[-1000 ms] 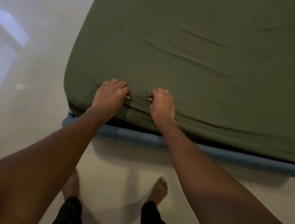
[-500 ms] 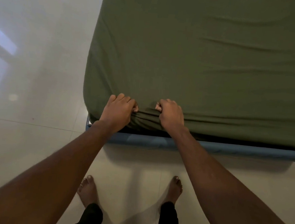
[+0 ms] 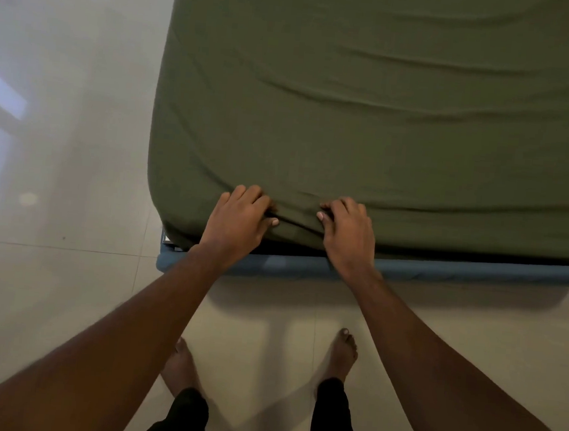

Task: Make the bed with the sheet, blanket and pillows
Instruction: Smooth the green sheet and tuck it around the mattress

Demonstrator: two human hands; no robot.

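the olive-green sheet (image 3: 387,121) lies stretched over the mattress, covering its top and near side, with long shallow creases running across it beyond the grips. the left grip (image 3: 238,218) and the right grip (image 3: 347,231) sit side by side on its near edge, close to the corner on the left grip's side. each has its fingers curled and pinches the fabric, and small folds bunch between them. just below the grips runs the blue bed frame (image 3: 460,270). nearer the person, a bare left foot (image 3: 179,364) and right foot (image 3: 343,354) stand on the pale tiled floor (image 3: 57,161).
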